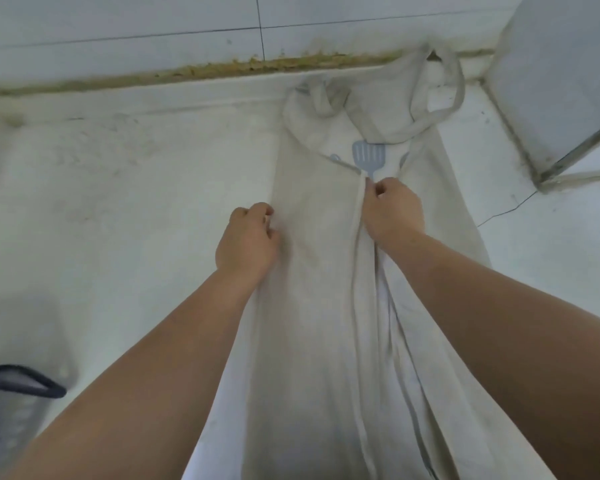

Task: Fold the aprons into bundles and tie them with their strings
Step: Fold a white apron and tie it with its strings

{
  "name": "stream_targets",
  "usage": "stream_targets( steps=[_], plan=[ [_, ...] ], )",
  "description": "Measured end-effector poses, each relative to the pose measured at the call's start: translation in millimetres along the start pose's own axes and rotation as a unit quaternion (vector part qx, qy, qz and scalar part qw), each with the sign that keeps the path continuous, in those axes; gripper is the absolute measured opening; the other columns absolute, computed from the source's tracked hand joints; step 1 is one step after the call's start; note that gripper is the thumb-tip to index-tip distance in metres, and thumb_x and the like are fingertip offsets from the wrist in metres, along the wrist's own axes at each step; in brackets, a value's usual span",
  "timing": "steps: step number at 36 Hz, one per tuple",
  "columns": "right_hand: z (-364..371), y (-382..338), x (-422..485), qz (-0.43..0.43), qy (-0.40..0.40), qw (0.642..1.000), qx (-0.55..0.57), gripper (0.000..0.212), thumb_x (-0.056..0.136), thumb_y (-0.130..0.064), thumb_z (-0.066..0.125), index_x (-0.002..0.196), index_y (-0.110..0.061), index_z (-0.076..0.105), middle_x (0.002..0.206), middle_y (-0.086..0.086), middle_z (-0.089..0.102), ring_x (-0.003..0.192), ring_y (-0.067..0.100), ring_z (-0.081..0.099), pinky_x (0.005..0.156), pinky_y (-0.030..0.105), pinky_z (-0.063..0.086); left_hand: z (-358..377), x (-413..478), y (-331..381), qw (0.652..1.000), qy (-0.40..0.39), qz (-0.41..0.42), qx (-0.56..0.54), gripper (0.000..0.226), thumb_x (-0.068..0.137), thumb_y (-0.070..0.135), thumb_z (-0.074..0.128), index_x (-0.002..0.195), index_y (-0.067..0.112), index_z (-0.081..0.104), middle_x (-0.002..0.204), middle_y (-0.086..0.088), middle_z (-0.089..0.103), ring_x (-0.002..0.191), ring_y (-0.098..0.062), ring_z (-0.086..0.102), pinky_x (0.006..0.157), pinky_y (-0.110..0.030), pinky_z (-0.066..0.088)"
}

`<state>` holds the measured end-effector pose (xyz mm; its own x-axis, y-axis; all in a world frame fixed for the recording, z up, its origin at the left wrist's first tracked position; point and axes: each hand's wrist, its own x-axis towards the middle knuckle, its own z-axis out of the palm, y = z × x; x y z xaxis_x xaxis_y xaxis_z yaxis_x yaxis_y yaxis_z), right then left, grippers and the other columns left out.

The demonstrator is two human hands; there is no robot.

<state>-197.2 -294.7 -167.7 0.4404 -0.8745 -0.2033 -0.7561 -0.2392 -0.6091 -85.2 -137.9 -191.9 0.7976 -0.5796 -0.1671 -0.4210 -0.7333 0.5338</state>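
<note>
White counter (136, 188), scuffed and stained, runs back to a pale tiled wall (153, 22); a dirty yellow-brown seam (222, 69) marks the join.

The apron (312, 306), pale beige cloth, lies lengthwise on the counter, from just beside the wall down to the near edge of view. Its sides are folded inward, so it forms a long narrow strip. The neck strap (456, 88) loops loosely at the far end, close to the wall. A blue spatula print (368, 154) shows between the folded flaps (another blue shape beside it is mostly covered).

The left hand (248, 237) sits at the apron's left edge, fingers curled, pinching the cloth. The right hand (394, 211) is closed on the inner folded edge of the right flap, just below the spatula print. Both forearms are bare and lie over the cloth.

A dark-rimmed basket (21, 384) is at lower left, blurred. A pale box with a metal edge (561, 81) stands at upper right.
</note>
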Motion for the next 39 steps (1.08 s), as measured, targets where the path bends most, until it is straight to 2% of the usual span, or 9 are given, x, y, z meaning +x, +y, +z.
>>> stream_targets(
  steps=[7,13,17,19,22,30,33,35,39],
  plan=[
    [-13,7,8,-0.054,-0.107,0.99,-0.077,0.05,0.083,-0.049,0.064,0.115,-0.015,0.047,0.103,0.004,0.052,0.099,0.024,0.052,0.085,0.037,0.044,4,8,19,0.992,-0.051,0.097,0.061,0.045,0.084,-0.004,0.045,0.117,0.02,0.064,0.123,-0.003,0.049,0.117,-0.023,0.045,0.085,-0.031,0.042],
    [-13,-12,20,0.075,-0.089,0.959,0.257,0.045,0.095,-0.051,0.043,0.07,-0.014,0.048,0.065,0.006,0.055,0.053,0.019,0.051,0.049,0.026,0.044,7,12,27,0.989,-0.107,0.094,0.046,0.05,0.084,0.0,0.045,0.127,0.023,0.056,0.128,-0.006,0.043,0.118,-0.024,0.048,0.099,-0.033,0.042],
    [-38,-8,39,0.109,0.026,0.887,0.448,0.044,0.095,-0.044,0.047,0.116,-0.005,0.049,0.102,0.008,0.056,0.075,0.018,0.055,0.062,0.026,0.053,9,16,36,0.989,-0.124,0.049,0.061,0.038,0.088,0.018,0.051,0.126,0.025,0.05,0.129,-0.008,0.038,0.117,-0.029,0.046,0.097,-0.038,0.043],
    [-47,1,40,0.106,0.053,0.909,0.399,0.062,0.094,-0.036,0.051,0.145,-0.015,0.024,0.129,0.002,0.047,0.098,0.018,0.057,0.085,0.033,0.054,12,16,43,0.988,-0.127,0.02,0.087,0.039,0.089,0.032,0.055,0.126,0.022,0.046,0.132,-0.01,0.035,0.12,-0.032,0.042,0.096,-0.04,0.041],
    [-56,17,27,0.066,0.069,0.956,0.279,0.078,0.094,-0.023,0.049,0.151,-0.02,-0.005,0.117,-0.005,0.046,0.105,0.021,0.058,0.096,0.039,0.046,18,14,55,0.989,-0.109,0.0,0.103,0.049,0.086,0.042,0.06,0.125,0.017,0.044,0.131,-0.01,0.034,0.121,-0.033,0.038,0.094,-0.04,0.039],
    [-57,56,12,0.049,-0.04,0.996,-0.068,0.052,0.091,-0.028,0.051,0.14,-0.017,0.041,0.139,0.01,0.044,0.124,0.03,0.046,0.095,0.032,0.041,38,8,88,0.983,-0.118,0.135,-0.033,0.034,0.086,0.012,0.061,0.119,0.009,0.06,0.117,-0.011,0.06,0.103,-0.025,0.059,0.086,-0.019,0.035],
    [-57,68,6,0.046,-0.106,0.987,-0.115,0.066,0.086,-0.039,0.061,0.144,-0.022,0.033,0.145,0.009,0.032,0.127,0.03,0.043,0.104,0.039,0.038,52,3,106,0.96,-0.208,0.049,-0.179,0.032,0.088,0.02,0.064,0.119,0.011,0.06,0.111,-0.005,0.064,0.099,-0.02,0.063,0.093,-0.031,0.049],
    [-59,74,3,0.024,-0.124,0.987,-0.102,0.071,0.084,-0.042,0.064,0.145,-0.023,0.032,0.148,0.008,0.026,0.132,0.028,0.038,0.108,0.036,0.034,57,-1,117,0.923,-0.269,-0.001,-0.276,0.019,0.089,0.016,0.062,0.108,0.011,0.062,0.097,-0.002,0.065,0.08,-0.014,0.064,0.074,-0.028,0.057],
    [-60,82,-3,-0.016,-0.133,0.989,-0.064,0.071,0.087,-0.038,0.062,0.147,-0.021,0.029,0.152,0.005,0.023,0.14,0.02,0.026,0.111,0.029,0.023,60,1,132,0.838,-0.334,-0.111,-0.417,0.015,0.089,0.007,0.058,0.076,0.015,0.057,0.066,-0.001,0.05,0.054,-0.009,0.047,0.045,-0.018,0.034]
  ],
)
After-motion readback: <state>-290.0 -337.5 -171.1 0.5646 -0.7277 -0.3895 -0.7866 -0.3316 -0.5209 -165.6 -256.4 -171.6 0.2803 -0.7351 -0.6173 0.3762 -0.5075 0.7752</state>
